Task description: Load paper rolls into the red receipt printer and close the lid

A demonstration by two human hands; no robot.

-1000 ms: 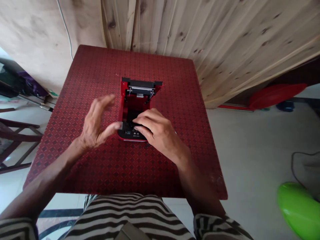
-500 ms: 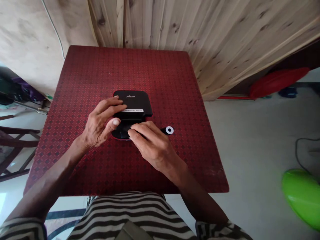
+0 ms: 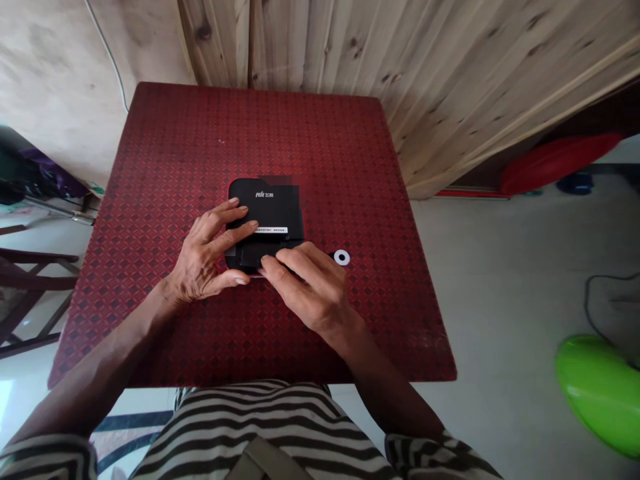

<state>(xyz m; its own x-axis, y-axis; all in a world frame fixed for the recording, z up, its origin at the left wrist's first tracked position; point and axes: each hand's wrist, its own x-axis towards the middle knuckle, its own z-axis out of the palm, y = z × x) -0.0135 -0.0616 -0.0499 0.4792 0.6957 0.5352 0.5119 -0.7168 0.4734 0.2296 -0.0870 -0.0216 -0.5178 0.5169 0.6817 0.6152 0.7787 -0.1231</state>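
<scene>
A flat black device (image 3: 270, 210) with rounded corners, white lettering and a white label strip lies on the table in front of me. My left hand (image 3: 207, 253) spans its left side, the spread fingertips on the top and the thumb along the front edge. My right hand (image 3: 313, 283) is at the front, thumb and fingers pinched on a dark flap-like part (image 3: 250, 252) below the label strip. Its fingers hide much of that part. Just right of my right hand sits a white ring (image 3: 342, 257) with a dark centre, joined to something black partly hidden by the hand.
A red patterned cloth covers the table (image 3: 335, 147). Wooden panelling (image 3: 310, 47) rises behind it. A dark wooden chair (image 3: 37, 287) stands at the left, a green rounded object (image 3: 595, 393) lies on the floor at the right, and a red object (image 3: 560, 163) is farther back.
My left thumb has come down from above the device to its front edge. The dark front part now shows raised and flatter under my right fingers. The view has shifted slightly.
</scene>
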